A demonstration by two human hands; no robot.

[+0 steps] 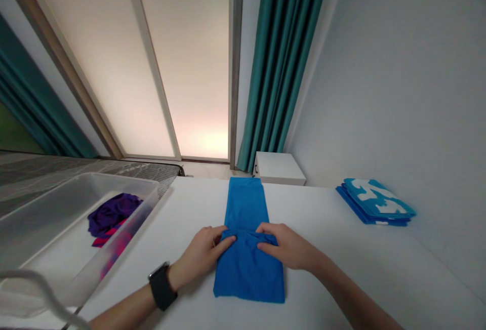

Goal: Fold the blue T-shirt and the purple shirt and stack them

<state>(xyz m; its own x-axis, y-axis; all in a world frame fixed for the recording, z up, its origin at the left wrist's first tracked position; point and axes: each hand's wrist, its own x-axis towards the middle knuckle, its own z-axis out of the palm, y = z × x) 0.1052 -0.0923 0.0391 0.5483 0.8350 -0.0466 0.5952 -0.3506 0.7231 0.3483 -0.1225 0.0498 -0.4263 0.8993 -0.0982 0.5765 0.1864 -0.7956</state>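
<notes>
My left hand and my right hand are both pinching the blue cloth. On each side, my thumb is nearer me and my pointing finger is on the far side, with a bunched-up ridge of cloth between them. The cloth lies on the white table, right in front of me. One part runs out flat past my fingers, and the other part lies on the side nearer me.

It looks light and thin, so I think my fingers can lift it with hardly any push. It is soft and floppy. It won't stand up by itself, and it may sag in the middle if my hands come too close together. It may be a bit slippery, so the layers could slide on each other. It won't break, but it can get wrinkles. The best place to hold it is near the two side edges of the ridge, with all the layers in each pinch, pulled just a little bit tight.

Past my left hand, off to the left, is a clear bin with crumpled purple cloth in it. Out past my right hand, farther right, is a folded pile of blue and white cloth.
</notes>
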